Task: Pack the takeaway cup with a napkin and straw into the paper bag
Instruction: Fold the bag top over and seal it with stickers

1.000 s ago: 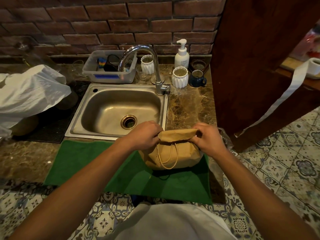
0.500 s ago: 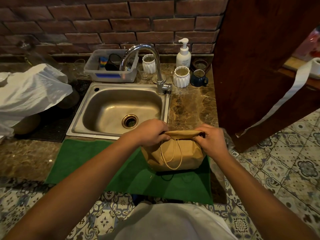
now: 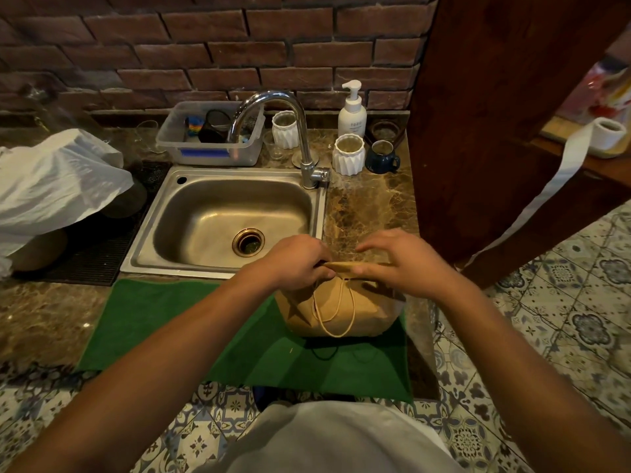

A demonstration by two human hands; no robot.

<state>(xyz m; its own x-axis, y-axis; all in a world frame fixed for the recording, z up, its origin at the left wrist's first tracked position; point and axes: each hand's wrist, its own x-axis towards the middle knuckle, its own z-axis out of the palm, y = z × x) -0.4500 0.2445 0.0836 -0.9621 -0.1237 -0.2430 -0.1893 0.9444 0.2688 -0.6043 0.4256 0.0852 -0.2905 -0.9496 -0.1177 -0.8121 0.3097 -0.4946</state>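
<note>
**Brown paper, top nearly folded: finish the fold cleanly**

Kraft-brown paper bag (image 3: 336,308) stands on the green mat (image 3: 191,322) on the counter (image 3: 368,206), at about 4 o'clock from the sink (image 3: 225,216). Its mouth is already folded flat into a band across the top, and a rope handle (image 3: 336,314) hangs loose down the near face. The cup, napkin and straw are not visible; judging by the bulging sides, they are probably inside.

Your left hand (image 3: 297,264) has its fingers curled round the 9 o'clock end of the folded band and pinches it. Your right hand (image 3: 403,264) is spread and relaxed over the 3 o'clock end, fingers fairly straight; it is blurred, and it seems to hover or rest lightly rather than grip.

To do this step well:

- Hold the left pinch steady as an anchor so the band cannot unroll.
- Bring the right hand down flat and press along the crease from the middle out toward 3 o'clock.
- Press lightly; a cup underneath could tip or have its lid pushed in.
- Keep the bag upright on the mat, away from the counter edge at 3 o'clock.
- Leave the handle outside the fold.
</note>
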